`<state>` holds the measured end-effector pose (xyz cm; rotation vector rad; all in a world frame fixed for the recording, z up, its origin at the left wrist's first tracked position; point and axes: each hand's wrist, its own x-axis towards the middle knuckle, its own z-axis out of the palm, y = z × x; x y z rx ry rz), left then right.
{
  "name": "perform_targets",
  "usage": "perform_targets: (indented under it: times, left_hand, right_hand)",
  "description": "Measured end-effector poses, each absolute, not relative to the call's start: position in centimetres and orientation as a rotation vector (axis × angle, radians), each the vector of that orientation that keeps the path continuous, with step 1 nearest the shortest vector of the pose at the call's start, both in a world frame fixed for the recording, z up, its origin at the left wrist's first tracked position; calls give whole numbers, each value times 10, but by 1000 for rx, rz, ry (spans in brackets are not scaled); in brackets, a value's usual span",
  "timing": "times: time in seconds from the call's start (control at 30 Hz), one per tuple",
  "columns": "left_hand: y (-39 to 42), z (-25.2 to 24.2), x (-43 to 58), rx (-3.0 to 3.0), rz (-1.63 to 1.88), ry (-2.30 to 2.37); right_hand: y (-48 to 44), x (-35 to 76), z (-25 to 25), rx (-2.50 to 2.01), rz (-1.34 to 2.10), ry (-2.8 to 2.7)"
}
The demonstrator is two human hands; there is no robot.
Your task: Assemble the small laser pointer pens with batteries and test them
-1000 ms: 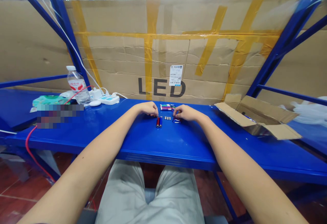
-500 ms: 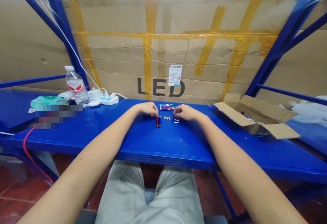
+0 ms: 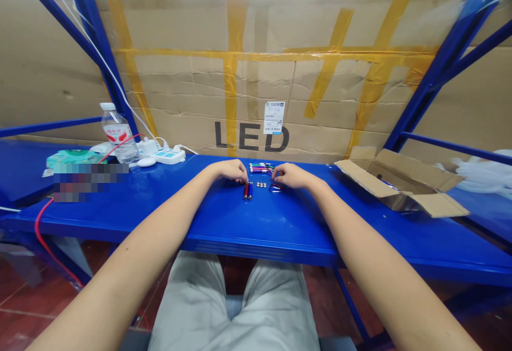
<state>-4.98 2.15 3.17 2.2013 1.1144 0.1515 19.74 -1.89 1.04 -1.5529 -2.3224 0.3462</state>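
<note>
My left hand (image 3: 235, 171) rests on the blue table with its fingers curled together, the tips at the upper end of a small red metal tube (image 3: 246, 191). A matching blue tube (image 3: 250, 191) lies alongside. Anything inside those fingers is hidden. Small round silvery pieces (image 3: 261, 184), several in a group, lie between my hands. My right hand (image 3: 288, 175) has bent, closed fingers pointing down just above a dark blue carabiner-like loop (image 3: 275, 188); whether they grip something does not show. Several coloured metal tubes (image 3: 259, 168) lie farther back.
An open cardboard box (image 3: 400, 183) stands at the right. On the left are a water bottle (image 3: 120, 135), a white power strip (image 3: 170, 156), a green packet (image 3: 74, 158) and a red cable (image 3: 39, 223). A large cardboard sheet (image 3: 192, 95) walls off the back between blue posts.
</note>
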Motion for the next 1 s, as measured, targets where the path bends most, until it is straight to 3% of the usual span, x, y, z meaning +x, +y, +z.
perform_targets:
  times: [0.13,0.3,0.53,0.77,1.0]
  left_hand:
    - [24,29,-49,2222,270,1170]
    - [41,19,-32,2481,678,1112]
    - [53,12,4,2924,504,1031]
    - [46,12,4,2764,390,1111]
    - [39,11,-1,2848,559,978]
  right_hand:
    - [-19,197,12,-1567,308,-2299]
    - [-18,199,12,-1677,195,-2152]
    - [-8,199,1,-1655,169,-2181]
    - [-6,191,-2,-1671,157,-2274]
    - [-6,191,-3,-1654,193,-2260]
